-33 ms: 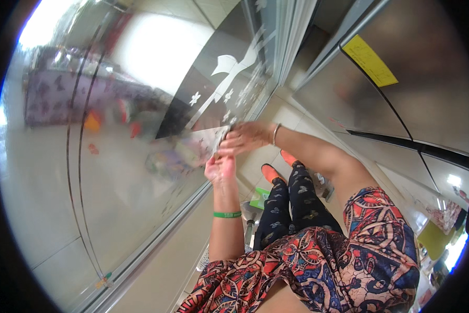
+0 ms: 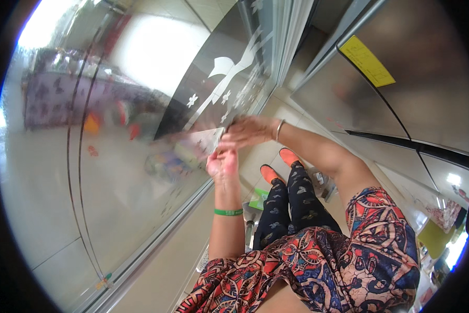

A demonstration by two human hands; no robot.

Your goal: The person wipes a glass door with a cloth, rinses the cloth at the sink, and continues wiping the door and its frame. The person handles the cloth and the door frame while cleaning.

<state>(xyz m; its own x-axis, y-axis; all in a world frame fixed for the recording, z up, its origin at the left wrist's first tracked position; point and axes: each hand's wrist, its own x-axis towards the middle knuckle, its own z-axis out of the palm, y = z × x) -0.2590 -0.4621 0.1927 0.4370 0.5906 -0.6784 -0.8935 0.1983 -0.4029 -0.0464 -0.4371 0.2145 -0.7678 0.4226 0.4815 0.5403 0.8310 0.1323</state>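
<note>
In front of a glass panel (image 2: 140, 203), my two hands meet. My left hand (image 2: 223, 163) is raised, palm side toward me, with its fingers curled and partly hidden; a green band (image 2: 228, 212) circles its wrist. Reaching in from the right, my right hand (image 2: 251, 131) lies across the left fingertips with its fingers stretched out, slightly blurred. A bracelet (image 2: 279, 129) is on that wrist. Whether anything small is between the hands I cannot make out. White flower and ribbon shapes (image 2: 225, 67) decorate the glass just beyond them.
A steel refrigerator (image 2: 432, 78) with a yellow label (image 2: 367, 60) stands to the right. Below are my legs in dark patterned trousers (image 2: 302, 203) and orange shoes (image 2: 269, 173). A green object (image 2: 259, 198) is on the floor beside the glass panel's frame (image 2: 156, 248).
My right hand has shifted slightly up and left over the left fingers. My left hand has moved very slightly right. The view has tilted a little.
</note>
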